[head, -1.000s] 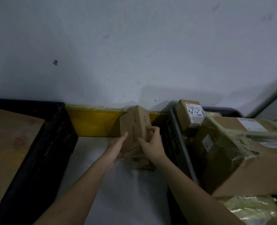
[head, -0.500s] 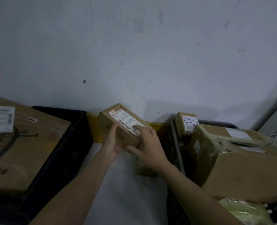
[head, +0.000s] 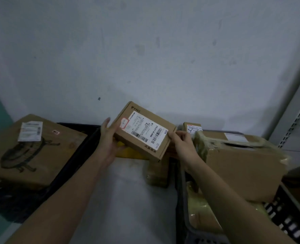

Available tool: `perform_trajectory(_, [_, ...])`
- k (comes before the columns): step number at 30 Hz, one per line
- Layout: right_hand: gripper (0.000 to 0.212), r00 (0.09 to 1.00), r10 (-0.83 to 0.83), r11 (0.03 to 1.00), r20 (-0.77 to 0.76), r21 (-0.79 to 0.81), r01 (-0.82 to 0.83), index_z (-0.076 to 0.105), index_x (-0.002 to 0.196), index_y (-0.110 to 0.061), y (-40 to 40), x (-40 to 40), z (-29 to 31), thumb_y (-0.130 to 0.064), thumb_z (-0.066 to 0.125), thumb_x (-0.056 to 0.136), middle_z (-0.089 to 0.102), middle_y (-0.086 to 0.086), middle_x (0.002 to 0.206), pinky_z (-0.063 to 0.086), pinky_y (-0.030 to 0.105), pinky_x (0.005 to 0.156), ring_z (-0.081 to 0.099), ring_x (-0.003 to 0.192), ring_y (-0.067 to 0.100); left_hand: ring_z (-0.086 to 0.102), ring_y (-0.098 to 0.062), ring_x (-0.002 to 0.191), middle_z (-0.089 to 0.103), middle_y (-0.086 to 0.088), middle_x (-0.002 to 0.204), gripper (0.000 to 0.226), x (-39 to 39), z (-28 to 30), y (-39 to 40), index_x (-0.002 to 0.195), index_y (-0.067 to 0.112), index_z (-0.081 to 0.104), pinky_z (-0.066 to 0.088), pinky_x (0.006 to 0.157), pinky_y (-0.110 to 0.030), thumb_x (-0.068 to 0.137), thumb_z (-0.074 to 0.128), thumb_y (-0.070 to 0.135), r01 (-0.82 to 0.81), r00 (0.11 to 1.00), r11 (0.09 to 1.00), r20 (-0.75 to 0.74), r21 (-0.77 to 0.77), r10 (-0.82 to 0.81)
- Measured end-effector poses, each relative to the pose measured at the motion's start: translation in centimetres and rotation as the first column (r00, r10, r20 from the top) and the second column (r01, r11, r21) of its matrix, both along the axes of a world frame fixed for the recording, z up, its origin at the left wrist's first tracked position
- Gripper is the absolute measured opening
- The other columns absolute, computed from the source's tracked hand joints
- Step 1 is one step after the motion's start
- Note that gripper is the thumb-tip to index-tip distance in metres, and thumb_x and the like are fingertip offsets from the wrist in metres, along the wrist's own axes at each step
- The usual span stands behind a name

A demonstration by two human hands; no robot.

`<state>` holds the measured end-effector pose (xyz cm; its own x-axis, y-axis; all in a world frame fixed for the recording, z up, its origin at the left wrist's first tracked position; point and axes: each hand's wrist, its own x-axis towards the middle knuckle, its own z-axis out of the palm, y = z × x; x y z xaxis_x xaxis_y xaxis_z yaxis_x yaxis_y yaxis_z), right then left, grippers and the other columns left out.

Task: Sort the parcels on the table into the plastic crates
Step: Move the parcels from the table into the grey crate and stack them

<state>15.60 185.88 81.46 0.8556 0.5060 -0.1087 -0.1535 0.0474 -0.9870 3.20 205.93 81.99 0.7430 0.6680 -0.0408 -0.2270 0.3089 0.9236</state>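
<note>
I hold a flat brown cardboard parcel [head: 144, 131] with a white shipping label up in front of me, label side facing me. My left hand [head: 108, 138] grips its left end and my right hand [head: 182, 143] grips its right end. It hangs above the white table [head: 124, 199]. A black plastic crate [head: 71, 166] stands at the left with a large brown box [head: 31, 152] in it. Another dark crate [head: 182, 199] at the right holds a large taped box [head: 242, 164] and other parcels.
A small tape-wrapped parcel [head: 158, 175] lies on the table under the held one, against the right crate. A yellow strip [head: 129, 153] runs along the table's back edge by the grey wall. A small labelled box [head: 192, 127] sits at the right crate's far end. Metal shelving upright [head: 297, 120] stands far right.
Both hands lifted the parcel off the table and turned it from standing on end to label side up; my view shifted left and up.
</note>
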Motion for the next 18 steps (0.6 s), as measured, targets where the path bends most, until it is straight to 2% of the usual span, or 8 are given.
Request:
perform_trajectory(2, [0.039,0.998,-0.023,0.998,0.059,-0.052,0.026,0.047,0.116,-0.019,-2.3,0.3,0.3,-0.045,0.064,0.092,0.068,0.009,0.117,0.056,0.047,0.092,0.069,0.103,0.023,0.064,-0.029,0.115,0.067,-0.009,0.125,0.054,-0.8,0.8,-1.5,0.14,0.025,0.048,0.06,0.078,-0.048,0.09,0.067,0.035,0.074,0.994,0.993,-0.088,0.092,-0.066])
perform_trajectory(4, [0.044,0.996,-0.033,0.998,0.077,-0.057,0.037,0.051,0.111,-0.017,-4.6,-0.2,0.8,-0.053,0.062,0.09,0.071,0.008,0.111,0.054,0.052,0.095,0.069,0.103,0.026,0.065,-0.027,0.114,0.067,-0.01,0.124,0.04,-0.9,1.3,-3.9,0.132,0.023,0.053,0.06,0.08,-0.048,0.094,0.064,0.03,0.07,0.994,0.99,-0.095,0.124,-0.058])
perform_trajectory(6, [0.05,0.998,0.012,0.999,0.056,-0.047,-0.009,0.053,0.118,-0.019,-7.0,-0.9,1.1,-0.059,0.06,0.089,0.07,0.006,0.116,0.055,0.054,0.092,0.068,0.106,0.027,0.064,-0.025,0.113,0.064,-0.008,0.125,0.035,-0.6,1.5,-7.2,0.128,0.027,0.049,0.058,0.085,-0.051,0.096,0.062,0.032,0.014,0.997,0.993,-0.076,0.118,-0.005])
perform_trajectory(9, [0.051,0.999,0.021,1.0,0.026,-0.013,-0.021,0.041,0.133,-0.027,-11.1,-1.8,0.9,-0.05,0.062,0.092,0.057,0.002,0.126,0.061,0.048,0.08,0.061,0.113,0.026,0.06,-0.024,0.114,0.058,-0.002,0.126,0.038,0.2,1.0,-12.3,0.128,0.031,0.043,0.059,0.082,-0.052,0.095,0.061,0.041,0.053,0.993,0.995,-0.113,0.085,-0.043])
perform_trajectory(11, [0.052,0.999,-0.042,0.999,0.028,-0.02,0.043,0.039,0.136,-0.027,-14.7,-1.7,0.4,-0.043,0.064,0.093,0.056,0.002,0.126,0.062,0.041,0.073,0.06,0.113,0.026,0.059,-0.024,0.112,0.057,0.0,0.125,0.042,0.4,0.2,-15.1,0.128,0.029,0.045,0.059,0.081,-0.053,0.094,0.058,0.051,0.133,0.967,0.98,-0.237,0.148,-0.096])
perform_trajectory(13, [0.051,0.998,-0.047,0.996,0.046,-0.076,0.05,0.042,0.134,-0.025,-18.8,-1.2,-0.1,-0.041,0.065,0.092,0.058,0.005,0.127,0.061,0.039,0.073,0.062,0.111,0.027,0.061,-0.019,0.107,0.064,0.002,0.119,0.041,0.4,-0.6,-17.1,0.121,0.028,0.055,0.056,0.087,-0.052,0.094,0.051,0.058,0.198,0.935,0.951,-0.336,0.236,-0.112])
perform_trajectory(15, [0.043,1.0,-0.01,0.993,0.012,-0.115,0.011,0.047,0.128,-0.023,-22.7,-0.9,-0.6,-0.038,0.064,0.093,0.059,0.009,0.126,0.06,0.042,0.077,0.063,0.111,0.029,0.063,-0.015,0.106,0.07,0.008,0.111,0.037,0.4,-1.7,-18.9,0.112,0.033,0.065,0.051,0.094,-0.047,0.095,0.047,0.061,0.26,0.926,0.932,-0.339,0.252,-0.167])
perform_trajectory(18, [0.037,0.993,0.012,0.983,-0.114,-0.179,-0.032,0.05,0.124,-0.021,-27.5,-0.4,-2.1,-0.035,0.064,0.093,0.057,0.012,0.126,0.059,0.049,0.082,0.061,0.114,0.033,0.062,-0.016,0.112,0.066,0.004,0.123,0.04,0.6,-3.4,-21.6,0.126,0.033,0.055,0.051,0.096,-0.043,0.094,0.053,0.057,0.37,0.897,0.887,-0.355,0.277,-0.264])
